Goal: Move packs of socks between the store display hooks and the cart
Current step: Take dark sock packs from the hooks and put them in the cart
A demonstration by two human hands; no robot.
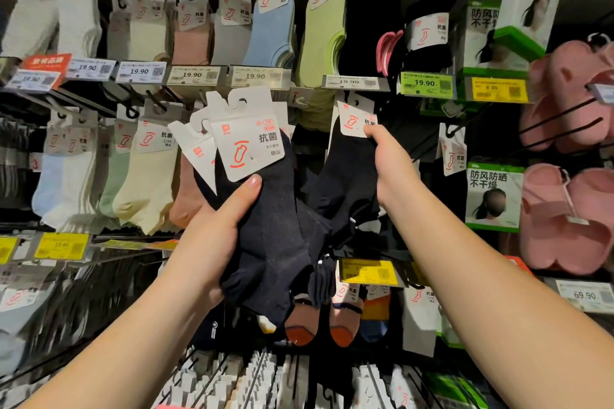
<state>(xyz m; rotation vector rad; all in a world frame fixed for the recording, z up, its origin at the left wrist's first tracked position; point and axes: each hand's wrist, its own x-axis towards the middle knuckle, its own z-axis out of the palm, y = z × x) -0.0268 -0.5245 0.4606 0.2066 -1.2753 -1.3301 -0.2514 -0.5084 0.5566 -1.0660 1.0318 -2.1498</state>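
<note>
Several dark sock packs (pixel 265 209) sit gripped in the left hand (pixel 216 229); the right hand (pixel 390 166) pinches another pack (pixel 349 183).

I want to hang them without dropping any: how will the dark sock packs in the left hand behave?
Probably floppy: the dark sock packs sag below the left hand. The card headers fan apart, so the packs may slide. They look light.

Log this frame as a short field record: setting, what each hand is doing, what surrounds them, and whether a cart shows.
setting: store display wall of hanging sock packs on hooks
left hand: grips a fanned bundle of dark navy sock packs with white card headers
right hand: pinches the white card header of a single dark navy sock pack
nearby: pastel sock packs, yellow price tags, pink slippers
cart: not in view
</note>
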